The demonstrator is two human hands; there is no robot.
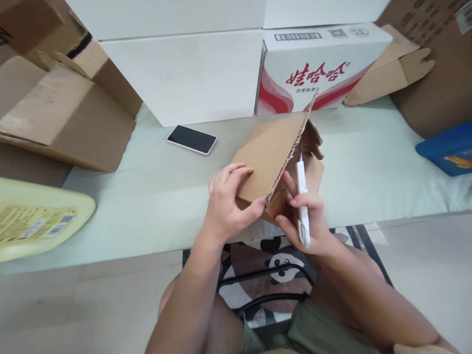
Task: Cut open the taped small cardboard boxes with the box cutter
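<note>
A small brown cardboard box point(271, 150) rests near the front edge of the pale green surface, its flap raised and its corrugated edge ragged. My left hand point(228, 201) grips the box's left side, thumb at the front corner and fingers over the top panel. In my right hand point(311, 216) is a white utility knife point(302, 201), tip pointing away from me beside the open flap. Fingers of that hand also reach to the box's front inner side. The inside of the box is partly hidden by the flap.
Behind lies a black-screened phone point(192, 139). White boxes point(191, 73) and a red-and-white carton point(306, 69) line the back. Brown cartons point(70, 108) stand at left, above a yellow-green bottle point(44, 219). A blue container point(448, 150) sits at the right edge.
</note>
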